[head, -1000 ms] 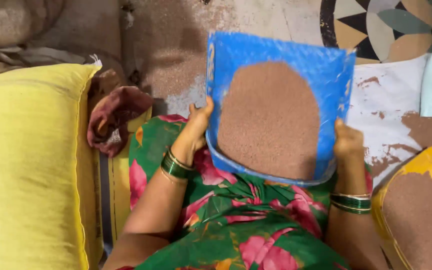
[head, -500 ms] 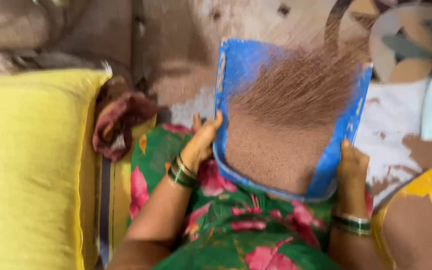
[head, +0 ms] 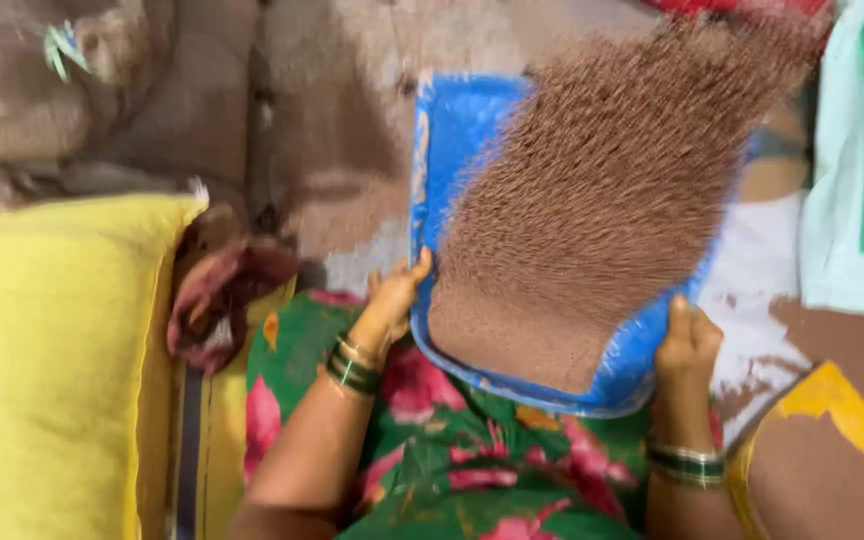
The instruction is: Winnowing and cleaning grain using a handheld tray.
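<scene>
**Inspector:** State the grip on the tray point(head: 457, 130).

**Observer:** Two hands, one at each near corner. The left hand point(head: 392, 300) clasps the tray's left edge, thumb up over the rim, fingers underneath and hidden. The right hand point(head: 687, 345) clasps the right edge the same way, thumb on top. Both are closed on the tray.

**Inspector:** Where does the tray lie against those hands?

**Observer:** It extends up and away from them, the near curved edge sitting between the two wrists, above the lap. It is blue, with a raised rim.

**Inspector:** Contents?

**Observer:** Fine reddish-brown grain point(head: 602, 200). The near part lies against the tray floor close to the hands. The far part shows as a blurred streaked fan reaching past the far rim. I cannot tell how much of it touches the tray.

**Inspector:** Surroundings?

**Observer:** Green floral cloth point(head: 452, 460) covers the lap under the tray. Bangles point(head: 352, 365) sit on the left wrist. A yellow sack point(head: 52, 370) lies to the left, and a second sack point(head: 832, 460) holding the same brown grain stands just beside the right forearm. A pale bag point(head: 862, 170) lies far right.
</scene>
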